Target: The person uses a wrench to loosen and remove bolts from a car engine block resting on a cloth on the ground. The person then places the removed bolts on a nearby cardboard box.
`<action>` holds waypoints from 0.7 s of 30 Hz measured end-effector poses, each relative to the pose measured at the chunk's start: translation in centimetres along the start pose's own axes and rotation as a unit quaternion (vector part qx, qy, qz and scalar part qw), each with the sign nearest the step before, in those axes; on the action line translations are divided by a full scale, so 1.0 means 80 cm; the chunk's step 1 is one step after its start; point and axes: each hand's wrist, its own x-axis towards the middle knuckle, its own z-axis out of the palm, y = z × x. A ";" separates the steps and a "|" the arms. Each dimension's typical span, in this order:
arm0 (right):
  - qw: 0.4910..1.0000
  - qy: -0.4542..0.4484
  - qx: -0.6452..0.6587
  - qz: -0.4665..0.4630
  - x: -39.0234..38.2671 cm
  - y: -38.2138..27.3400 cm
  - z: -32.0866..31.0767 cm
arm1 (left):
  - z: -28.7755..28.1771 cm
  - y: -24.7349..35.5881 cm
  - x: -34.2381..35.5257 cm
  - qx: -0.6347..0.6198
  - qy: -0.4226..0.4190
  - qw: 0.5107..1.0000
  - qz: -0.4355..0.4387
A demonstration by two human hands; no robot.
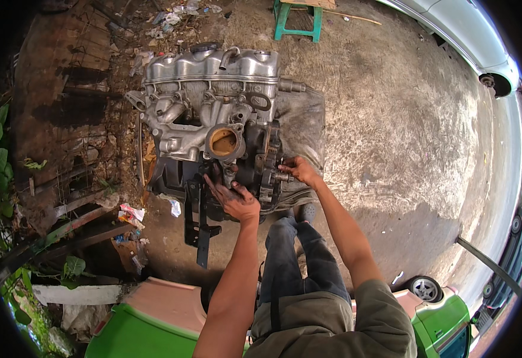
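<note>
A greasy car engine with a silver ribbed top cover sits on the ground in front of me. Its round intake opening faces me. My left hand lies against the near side of the engine, fingers stretched out and apart, by a black slotted metal bracket. On the engine's right end, my right hand has its fingertips pinched at a small part near a short metal shaft. What lies between those fingertips is too small to name.
A grey sheet lies under the engine's right side. Beyond stands a green stool. Litter and scrap wood cover the left. A pale car is at the upper right; a green vehicle stands behind me.
</note>
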 end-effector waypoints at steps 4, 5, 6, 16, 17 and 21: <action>0.999 -0.022 0.020 -0.017 0.000 -0.002 0.004 | 0.000 0.000 0.002 0.006 0.010 1.000 0.004; 1.000 -0.005 0.005 -0.026 -0.001 -0.004 0.004 | 0.000 0.001 0.002 0.006 0.010 1.000 0.001; 1.000 0.004 -0.010 -0.014 -0.002 -0.005 0.004 | 0.000 0.001 0.001 0.005 0.009 1.000 -0.003; 0.995 0.007 -0.092 -0.028 0.005 -0.008 0.005 | -0.002 0.001 0.002 -0.011 0.011 1.000 0.010; 0.995 0.007 -0.094 -0.030 0.005 -0.009 0.005 | -0.002 0.001 0.003 -0.010 0.013 1.000 0.012; 0.987 0.002 -0.154 -0.050 0.007 -0.017 0.001 | -0.002 0.002 0.002 -0.006 0.009 1.000 0.014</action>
